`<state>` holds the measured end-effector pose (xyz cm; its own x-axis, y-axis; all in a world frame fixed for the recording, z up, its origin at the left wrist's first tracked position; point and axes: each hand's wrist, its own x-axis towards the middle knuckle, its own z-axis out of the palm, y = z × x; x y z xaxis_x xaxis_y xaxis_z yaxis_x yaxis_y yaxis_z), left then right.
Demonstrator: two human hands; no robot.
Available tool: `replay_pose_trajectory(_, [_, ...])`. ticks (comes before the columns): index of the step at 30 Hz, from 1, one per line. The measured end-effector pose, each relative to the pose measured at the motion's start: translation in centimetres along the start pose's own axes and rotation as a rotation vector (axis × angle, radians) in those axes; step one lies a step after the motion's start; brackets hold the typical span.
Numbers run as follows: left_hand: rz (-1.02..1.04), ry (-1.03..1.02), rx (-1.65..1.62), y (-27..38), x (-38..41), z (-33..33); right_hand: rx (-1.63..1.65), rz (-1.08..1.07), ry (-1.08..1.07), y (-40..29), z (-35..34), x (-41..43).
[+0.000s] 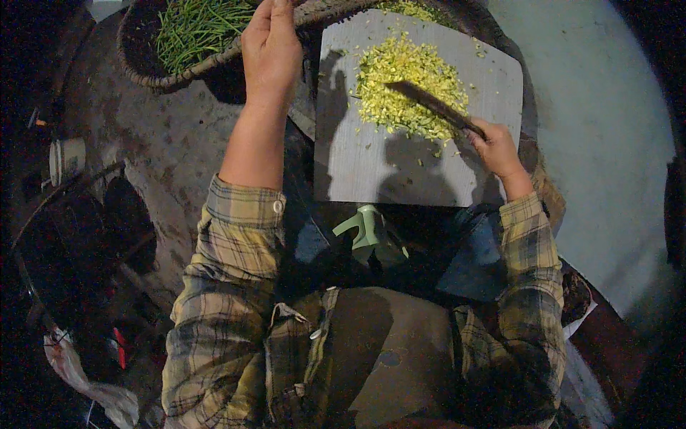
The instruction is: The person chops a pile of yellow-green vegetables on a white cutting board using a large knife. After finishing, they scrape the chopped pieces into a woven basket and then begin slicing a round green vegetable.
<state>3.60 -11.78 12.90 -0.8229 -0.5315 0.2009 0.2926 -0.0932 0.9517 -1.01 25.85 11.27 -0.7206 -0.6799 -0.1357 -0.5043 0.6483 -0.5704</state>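
Note:
My right hand [494,149] grips a dark-bladed knife [429,103], whose blade lies across a heap of chopped yellow-green vegetable pieces [407,80]. The heap sits on a light cutting board [353,171], with small bits scattered around it. My left hand [272,51] is raised at the top, at the near edge of a woven basket [185,78] holding long thin green stalks [201,35]. Its fingertips meet the picture's top edge, so whether they hold the basket's rim or something else cannot be told.
More chopped pieces [415,9] lie beyond the board's far edge. Below the board, between my legs, is a pale green plastic object [370,230]. A white round container [67,161] stands at the left. A crumpled plastic bag [91,383] lies at the lower left.

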Motion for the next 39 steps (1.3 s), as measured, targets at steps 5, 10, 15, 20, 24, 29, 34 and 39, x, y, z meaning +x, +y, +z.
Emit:
replay_pose_trajectory(5, [-0.061,0.018,0.089,1.0,0.0,1.3,-0.200,0.116,-0.109,0.2,1.4,0.6])
replay_pose_trajectory(10, [-0.061,0.057,0.071,-0.1,-0.2,-0.1,-0.062,0.169,-0.038,-0.8,1.4,1.2])
replay_pose_trajectory(15, [-0.067,0.060,0.077,-0.1,0.0,0.2,-0.027,0.099,0.048,-1.0,3.6,0.6])
replay_pose_trajectory(20, [-0.062,0.035,0.094,0.1,0.0,-0.1,-0.039,0.171,-0.064,-1.9,2.4,0.9])
replay_pose_trajectory(24, [-0.094,0.063,0.122,0.6,-0.5,0.3,0.006,0.077,-0.139,-2.5,1.4,0.2])
replay_pose_trajectory(29, [-0.087,0.044,0.143,0.4,-0.1,-0.1,-0.149,-0.016,-0.182,-1.6,3.1,0.5])
replay_pose_trajectory(34, [-0.138,0.076,0.227,1.5,-0.3,0.8,-0.172,0.008,-0.122,-0.9,3.2,0.9])
replay_pose_trajectory(39, [-0.100,0.037,0.188,0.8,-0.2,0.3,-0.117,0.025,-0.096,-1.7,2.4,1.0])
